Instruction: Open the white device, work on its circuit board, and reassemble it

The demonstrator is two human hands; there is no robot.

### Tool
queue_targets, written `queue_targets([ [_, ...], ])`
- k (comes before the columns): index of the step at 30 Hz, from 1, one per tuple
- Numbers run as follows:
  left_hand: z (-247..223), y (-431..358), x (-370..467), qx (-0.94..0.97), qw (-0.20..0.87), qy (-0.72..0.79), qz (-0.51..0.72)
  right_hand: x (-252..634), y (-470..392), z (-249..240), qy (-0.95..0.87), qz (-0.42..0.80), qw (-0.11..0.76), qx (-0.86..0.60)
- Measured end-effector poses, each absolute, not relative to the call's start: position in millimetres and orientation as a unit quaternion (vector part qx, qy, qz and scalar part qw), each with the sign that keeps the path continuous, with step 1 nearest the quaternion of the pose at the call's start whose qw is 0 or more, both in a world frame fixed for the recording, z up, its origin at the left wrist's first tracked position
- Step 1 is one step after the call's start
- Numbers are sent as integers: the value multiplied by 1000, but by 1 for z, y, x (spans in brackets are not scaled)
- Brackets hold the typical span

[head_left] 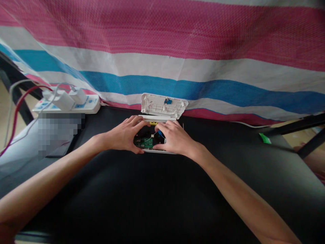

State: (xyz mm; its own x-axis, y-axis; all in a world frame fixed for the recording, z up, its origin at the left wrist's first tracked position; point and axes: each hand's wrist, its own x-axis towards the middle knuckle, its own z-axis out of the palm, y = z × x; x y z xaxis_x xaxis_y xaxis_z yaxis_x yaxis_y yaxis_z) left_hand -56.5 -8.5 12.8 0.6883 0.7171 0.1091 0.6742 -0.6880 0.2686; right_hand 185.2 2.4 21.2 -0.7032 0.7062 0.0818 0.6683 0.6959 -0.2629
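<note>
"As we look down at our black desk, where do we see the white case?"

"We see it straight in front of us, right between our two hands. It is open on top, and its long side runs from left to right."

"What is our left hand doing?"

"It holds the left end of the case. The thumb is on the near edge and the fingers are on the far edge, so the case lies to its right."

"And our right hand?"

"It bends over the right end, so the case lies to its left. Its thumb and fingers curve with a gap between them, but we can't tell if they hold anything."

"Which hand is nearer?"

"Both are at the case, so we can't pick one. But our right hand is nearer to the little blue piece inside. Our left hand is nearer to the left end of the green board."

"What else do we see?"

"We see a thin white wire in the case. Just behind the case, a white shell tilts up in front of the stripy cloth."
</note>
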Motion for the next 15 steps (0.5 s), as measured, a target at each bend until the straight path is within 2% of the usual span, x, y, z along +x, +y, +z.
queue_targets([
  [15, 13, -8, -57, 905, 128, 392, 106, 176, -8, 13, -887, 116, 132, -427],
])
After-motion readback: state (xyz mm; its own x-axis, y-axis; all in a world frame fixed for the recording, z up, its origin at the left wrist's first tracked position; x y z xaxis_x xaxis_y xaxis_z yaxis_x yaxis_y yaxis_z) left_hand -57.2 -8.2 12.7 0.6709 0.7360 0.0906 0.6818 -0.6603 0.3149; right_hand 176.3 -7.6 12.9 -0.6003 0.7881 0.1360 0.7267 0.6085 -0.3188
